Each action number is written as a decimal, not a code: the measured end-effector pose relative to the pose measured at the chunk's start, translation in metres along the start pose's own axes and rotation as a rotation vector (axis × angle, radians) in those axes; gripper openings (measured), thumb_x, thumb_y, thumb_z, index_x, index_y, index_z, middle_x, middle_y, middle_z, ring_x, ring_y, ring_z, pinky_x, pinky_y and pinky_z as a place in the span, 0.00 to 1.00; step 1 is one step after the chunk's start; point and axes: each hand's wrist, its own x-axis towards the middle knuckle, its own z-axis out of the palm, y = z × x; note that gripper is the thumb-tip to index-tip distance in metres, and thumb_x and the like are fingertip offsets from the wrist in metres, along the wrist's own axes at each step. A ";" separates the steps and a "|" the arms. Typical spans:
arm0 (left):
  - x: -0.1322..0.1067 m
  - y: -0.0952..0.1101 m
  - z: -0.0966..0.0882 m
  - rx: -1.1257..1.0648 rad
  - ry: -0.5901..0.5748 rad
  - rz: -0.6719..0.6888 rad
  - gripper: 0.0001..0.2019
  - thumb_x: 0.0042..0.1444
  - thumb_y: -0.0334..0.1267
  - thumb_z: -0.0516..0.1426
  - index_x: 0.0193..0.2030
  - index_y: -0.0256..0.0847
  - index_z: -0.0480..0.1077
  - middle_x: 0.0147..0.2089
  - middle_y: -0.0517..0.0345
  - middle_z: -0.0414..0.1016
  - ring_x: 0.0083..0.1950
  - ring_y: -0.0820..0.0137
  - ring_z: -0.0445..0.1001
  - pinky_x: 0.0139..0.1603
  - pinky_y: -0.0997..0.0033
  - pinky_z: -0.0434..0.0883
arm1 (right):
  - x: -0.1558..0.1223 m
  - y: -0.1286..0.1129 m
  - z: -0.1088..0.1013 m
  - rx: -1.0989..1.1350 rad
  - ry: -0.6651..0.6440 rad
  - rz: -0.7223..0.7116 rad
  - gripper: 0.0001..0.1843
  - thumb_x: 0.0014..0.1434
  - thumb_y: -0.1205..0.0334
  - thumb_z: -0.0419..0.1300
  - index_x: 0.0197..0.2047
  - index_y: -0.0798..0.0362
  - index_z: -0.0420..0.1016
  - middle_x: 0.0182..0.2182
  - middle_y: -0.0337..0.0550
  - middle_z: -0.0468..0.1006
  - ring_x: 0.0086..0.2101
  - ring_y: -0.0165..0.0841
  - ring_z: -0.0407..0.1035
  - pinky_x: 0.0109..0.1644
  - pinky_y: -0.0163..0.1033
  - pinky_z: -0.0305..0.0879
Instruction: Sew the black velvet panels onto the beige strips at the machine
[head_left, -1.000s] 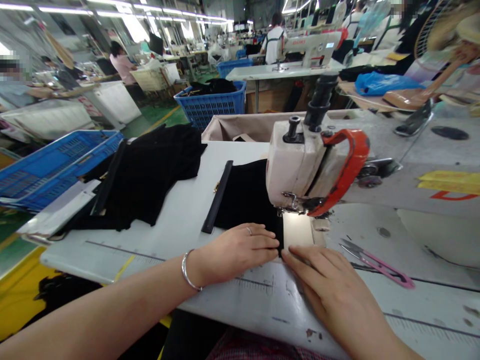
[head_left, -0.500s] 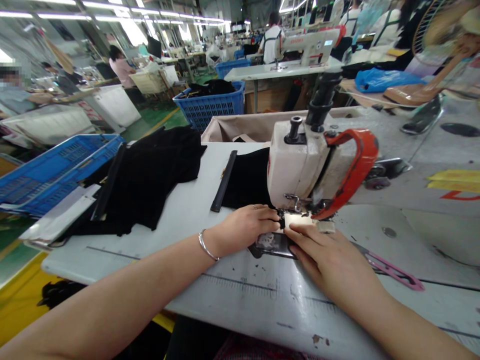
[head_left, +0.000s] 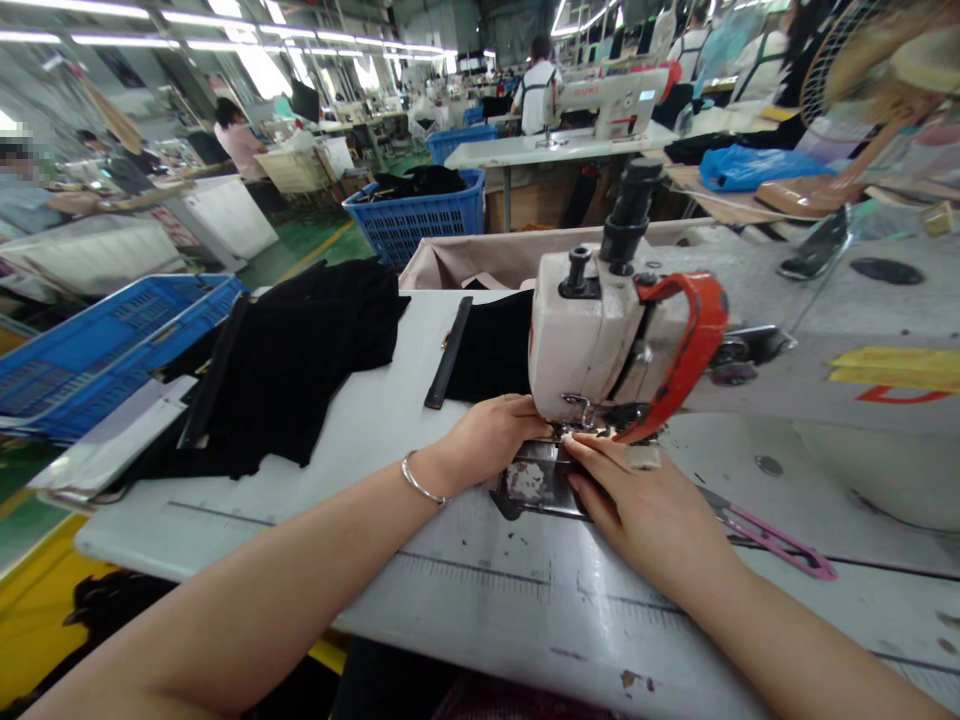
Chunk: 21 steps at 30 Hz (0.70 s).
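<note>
The black cloth (head_left: pixel 491 350) lies on the worktop (head_left: pixel 592 640), just left of the sewing machine (head_left: pixel 577 340), its near edge running in by the machine's foot. It looks light and limp, likely to wrinkle if pushed, with a matte face that should grip fingertips well. The dark strip (head_left: pixel 450 355) along its far-left side looks stiffer, so that side should keep its line. The left hand (head_left: pixel 491 435) lies flat, fingers straight, over the cloth's edge beside the machine's foot; the right hand (head_left: pixel 645 495) is spread low across from it, thumb apart. Neither seems closed around anything; whether the right fingertips touch cloth, I cannot tell. Best held flat near the foot, pressed rather than pinched.
</note>
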 end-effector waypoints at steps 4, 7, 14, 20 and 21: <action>0.001 0.001 -0.001 0.048 0.004 0.001 0.15 0.63 0.28 0.50 0.48 0.45 0.74 0.50 0.60 0.76 0.51 0.69 0.73 0.55 0.67 0.71 | 0.001 0.000 0.000 0.026 -0.004 0.001 0.21 0.64 0.59 0.52 0.59 0.53 0.66 0.51 0.49 0.74 0.50 0.41 0.67 0.52 0.50 0.64; -0.001 0.002 -0.003 0.048 0.012 0.010 0.14 0.63 0.27 0.51 0.47 0.44 0.75 0.49 0.60 0.76 0.50 0.70 0.74 0.55 0.67 0.71 | 0.000 -0.002 -0.001 0.019 0.000 -0.008 0.20 0.65 0.59 0.51 0.59 0.53 0.67 0.50 0.49 0.74 0.49 0.41 0.67 0.52 0.50 0.64; -0.005 0.003 0.001 -0.034 0.067 -0.015 0.15 0.61 0.25 0.51 0.44 0.43 0.76 0.46 0.59 0.78 0.49 0.72 0.75 0.54 0.70 0.72 | -0.002 -0.003 0.004 0.158 0.072 -0.026 0.18 0.64 0.65 0.51 0.56 0.53 0.69 0.50 0.48 0.74 0.49 0.40 0.67 0.52 0.51 0.62; -0.009 -0.008 0.003 -0.068 0.168 -0.141 0.10 0.62 0.34 0.54 0.40 0.42 0.77 0.40 0.56 0.79 0.44 0.68 0.75 0.51 0.66 0.73 | -0.007 -0.003 -0.009 0.192 0.163 -0.003 0.15 0.61 0.66 0.54 0.51 0.53 0.72 0.46 0.48 0.75 0.49 0.39 0.65 0.53 0.49 0.62; -0.009 -0.011 0.002 -0.062 0.173 -0.138 0.09 0.62 0.36 0.54 0.39 0.43 0.77 0.39 0.57 0.79 0.44 0.66 0.75 0.52 0.63 0.73 | -0.013 -0.005 -0.017 0.167 0.165 0.007 0.14 0.62 0.65 0.54 0.50 0.52 0.72 0.45 0.47 0.75 0.48 0.37 0.65 0.53 0.47 0.62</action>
